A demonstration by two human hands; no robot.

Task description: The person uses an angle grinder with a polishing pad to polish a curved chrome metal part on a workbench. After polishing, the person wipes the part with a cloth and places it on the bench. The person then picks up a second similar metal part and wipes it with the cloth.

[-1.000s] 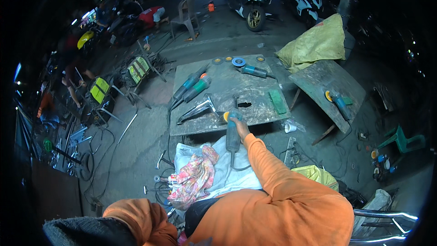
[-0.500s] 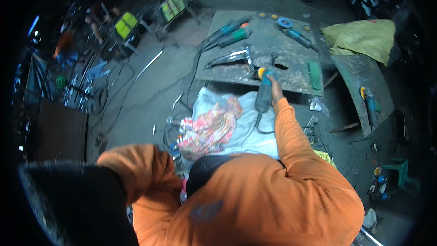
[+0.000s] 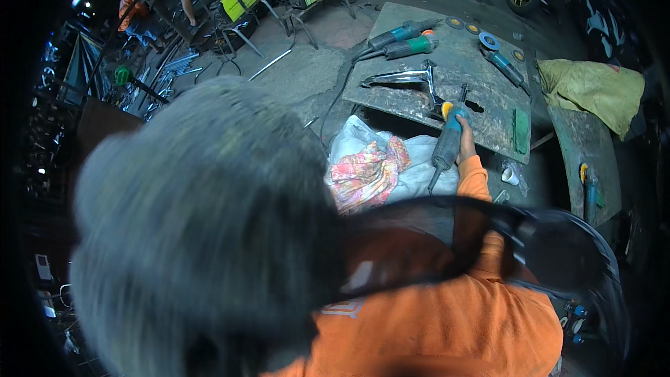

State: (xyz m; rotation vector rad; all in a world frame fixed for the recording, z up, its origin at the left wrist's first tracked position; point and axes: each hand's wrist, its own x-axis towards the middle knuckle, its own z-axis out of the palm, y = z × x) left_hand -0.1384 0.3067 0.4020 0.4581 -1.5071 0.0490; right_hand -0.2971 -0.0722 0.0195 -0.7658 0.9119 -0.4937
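My right hand [image 3: 467, 141] is closed around the body of a teal and dark angle grinder [image 3: 447, 145], its yellow disc at the near edge of the worn work table [image 3: 488, 126]. Just beyond the disc lies a shiny bent metal piece [image 3: 399, 78]. Close to the camera, my left hand [image 3: 202, 216] in a thick grey glove looms large and blurred. It grips dark-tinted glasses [image 3: 412, 244] by one side; its fingertips cannot be made out. The glasses stretch across my orange sleeve and chest.
More grinders [image 3: 412, 45] and loose discs [image 3: 455, 22] lie on the table. A pink patterned cloth [image 3: 370, 174] rests on white sheeting [image 3: 426, 157] below. A yellowish sack [image 3: 593, 91] covers a side board carrying another grinder [image 3: 590, 192]. Yellow-green machines [image 3: 239, 1] stand far left, near people.
My gloved left hand has risen from the lower left into the middle, bringing the glasses into view. The view has shifted, so the table appears farther right; my right hand still holds the grinder.
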